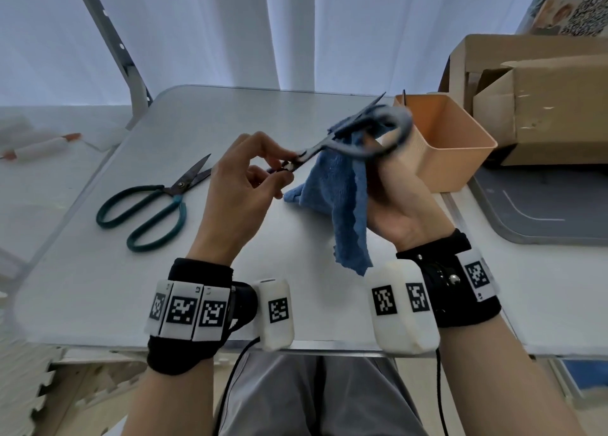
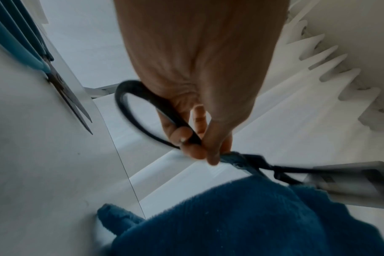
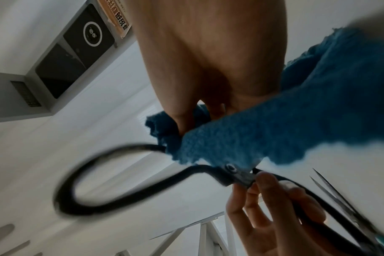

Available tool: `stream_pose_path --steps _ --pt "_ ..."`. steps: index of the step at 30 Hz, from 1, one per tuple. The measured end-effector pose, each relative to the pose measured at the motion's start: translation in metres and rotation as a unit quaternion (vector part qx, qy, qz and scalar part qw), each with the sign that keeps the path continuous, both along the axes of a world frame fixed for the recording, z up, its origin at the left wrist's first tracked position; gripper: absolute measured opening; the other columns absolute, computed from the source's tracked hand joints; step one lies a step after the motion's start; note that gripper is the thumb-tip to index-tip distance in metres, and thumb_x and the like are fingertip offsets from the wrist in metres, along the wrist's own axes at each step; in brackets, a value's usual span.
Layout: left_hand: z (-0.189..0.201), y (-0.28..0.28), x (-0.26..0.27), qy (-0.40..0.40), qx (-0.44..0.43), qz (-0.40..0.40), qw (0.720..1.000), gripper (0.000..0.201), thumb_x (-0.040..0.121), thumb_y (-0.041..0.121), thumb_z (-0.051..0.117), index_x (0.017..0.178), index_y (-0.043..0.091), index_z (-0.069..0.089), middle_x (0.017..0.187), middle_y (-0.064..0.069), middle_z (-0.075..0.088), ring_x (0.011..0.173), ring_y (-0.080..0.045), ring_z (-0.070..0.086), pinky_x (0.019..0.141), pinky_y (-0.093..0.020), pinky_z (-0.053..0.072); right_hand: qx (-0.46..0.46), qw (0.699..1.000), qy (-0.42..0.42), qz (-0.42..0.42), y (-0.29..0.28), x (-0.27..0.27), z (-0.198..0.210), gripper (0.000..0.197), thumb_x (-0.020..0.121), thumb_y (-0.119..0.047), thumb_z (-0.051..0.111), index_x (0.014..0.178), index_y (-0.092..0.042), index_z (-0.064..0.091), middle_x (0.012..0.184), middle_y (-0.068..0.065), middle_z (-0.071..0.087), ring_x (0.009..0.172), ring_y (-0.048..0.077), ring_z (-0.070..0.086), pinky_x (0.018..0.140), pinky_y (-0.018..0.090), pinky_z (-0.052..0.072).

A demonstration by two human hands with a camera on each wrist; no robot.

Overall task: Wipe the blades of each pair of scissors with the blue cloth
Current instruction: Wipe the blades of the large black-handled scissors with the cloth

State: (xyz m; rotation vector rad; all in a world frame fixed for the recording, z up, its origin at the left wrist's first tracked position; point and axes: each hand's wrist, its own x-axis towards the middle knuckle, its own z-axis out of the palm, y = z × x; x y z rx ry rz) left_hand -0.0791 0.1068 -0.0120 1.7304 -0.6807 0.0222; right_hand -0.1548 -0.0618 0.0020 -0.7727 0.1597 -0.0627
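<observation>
Above the white table [image 1: 98, 287], my left hand [image 1: 279, 169] pinches the black scissors [image 1: 316, 147] by one handle, close to the pivot. That handle loop [image 2: 123, 110] and the pivot [image 3: 230, 168] show in the wrist views. The other loop is motion-blurred. My right hand [image 1: 378, 159] grips the blue cloth [image 1: 339, 189], which is bunched round the blade end and hangs down. A dark tip pokes out past the cloth toward the orange bin. The green-handled scissors [image 1: 148, 205] lie slightly open on the table to the left, untouched.
An orange plastic bin [image 1: 460, 146] stands at the table's far right, just behind my right hand. Cardboard boxes [image 1: 543, 106] sit beyond it. A grey mat [image 1: 526, 212] lies on the surface to the right.
</observation>
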Motion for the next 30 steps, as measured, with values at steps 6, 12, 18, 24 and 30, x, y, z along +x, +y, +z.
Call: stream_pose_path --steps 6,12,18,24,30 --pt "0.0 -0.003 0.005 -0.023 -0.003 0.004 1.0 0.017 0.081 -0.01 0.067 0.083 0.007 0.062 0.104 -0.01 0.064 0.06 -0.024 0.059 0.06 -0.02 0.048 0.096 0.995 0.005 -0.01 -0.008 -0.001 -0.017 0.02 0.1 -0.018 0.042 0.095 -0.009 0.059 0.089 0.01 0.065 0.077 0.022 0.068 0.067 0.035 0.06" --pt "-0.002 -0.005 0.012 -0.045 0.011 0.017 0.999 0.031 0.082 -0.011 0.067 0.082 0.019 0.06 0.105 -0.007 0.061 0.073 -0.018 0.067 0.067 -0.024 0.056 0.111 0.993 -0.032 0.002 -0.003 -0.007 -0.009 0.028 0.07 -0.006 0.078 0.093 -0.002 0.063 0.089 0.017 0.067 0.077 0.028 0.071 0.067 0.04 0.061" --pt "-0.006 -0.007 0.018 -0.083 0.045 0.045 0.994 0.029 0.085 -0.001 0.071 0.091 0.026 0.064 0.106 -0.002 0.06 0.084 -0.013 0.067 0.079 -0.022 0.054 0.132 0.991 -0.026 -0.007 0.001 -0.009 -0.025 0.037 0.099 -0.021 0.045 0.105 0.005 0.071 0.106 0.022 0.072 0.093 0.036 0.073 0.071 0.046 0.061" --pt "-0.011 -0.01 0.016 -0.094 0.024 0.107 0.989 0.02 0.083 0.006 0.075 0.094 0.02 0.065 0.103 0.0 0.066 0.093 -0.003 0.066 0.083 -0.005 0.042 0.127 0.992 -0.007 -0.007 0.003 -0.011 -0.035 0.037 0.084 -0.031 0.056 0.098 -0.004 0.076 0.101 0.014 0.075 0.089 0.028 0.075 0.071 0.036 0.062" --pt "-0.016 -0.018 0.015 -0.067 0.031 0.105 0.992 0.017 0.085 0.016 0.076 0.098 0.019 0.066 0.1 0.006 0.071 0.09 -0.001 0.068 0.077 -0.005 0.045 0.134 0.991 0.024 0.0 0.004 -0.004 -0.036 0.043 0.099 -0.03 0.042 0.107 -0.001 0.072 0.107 0.017 0.072 0.096 0.029 0.072 0.087 0.039 0.059"
